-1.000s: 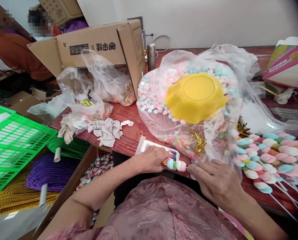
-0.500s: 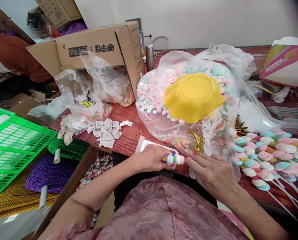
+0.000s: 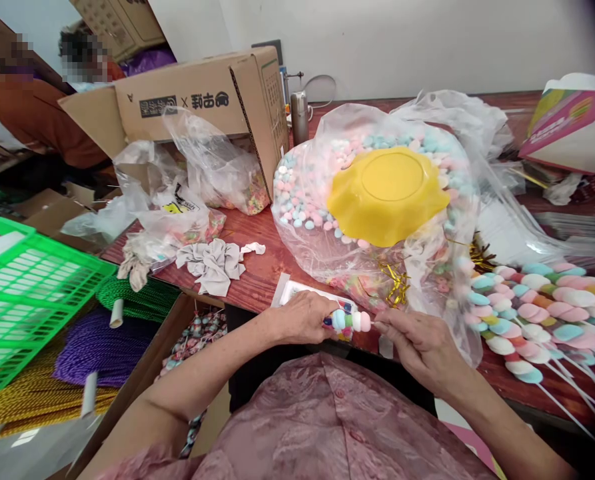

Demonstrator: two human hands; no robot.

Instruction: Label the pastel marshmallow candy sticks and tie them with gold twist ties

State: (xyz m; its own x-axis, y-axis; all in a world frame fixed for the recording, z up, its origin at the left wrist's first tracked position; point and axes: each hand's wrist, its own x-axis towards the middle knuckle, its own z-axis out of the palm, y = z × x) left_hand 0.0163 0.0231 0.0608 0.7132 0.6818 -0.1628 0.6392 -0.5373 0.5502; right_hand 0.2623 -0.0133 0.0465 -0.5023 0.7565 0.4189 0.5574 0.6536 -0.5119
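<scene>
My left hand [image 3: 301,319] grips a short row of pastel marshmallow sweets [image 3: 350,321], blue, green and pink, threaded on a thin stick. My right hand [image 3: 420,345] pinches the stick's other end, right beside the pink sweet. Both hands meet at the near edge of the red wooden table [image 3: 257,270]. Under the left hand lies a small white packet [image 3: 297,291]. Just behind is a big clear bag of pastel sweets [image 3: 307,200] with a yellow bowl [image 3: 388,193] turned upside down on it.
Several finished sweet skewers [image 3: 532,313] lie in a pile at the right. A cardboard box [image 3: 202,100], plastic bags [image 3: 177,207] and a grey cloth [image 3: 212,261] are at the left. A green crate [image 3: 22,280] and cord spools [image 3: 97,343] sit below. People sit far left.
The right hand has closed its fingers onto the stick end and drawn in to the sweets. The skewer has lifted slightly and the left hand keeps its grip.
</scene>
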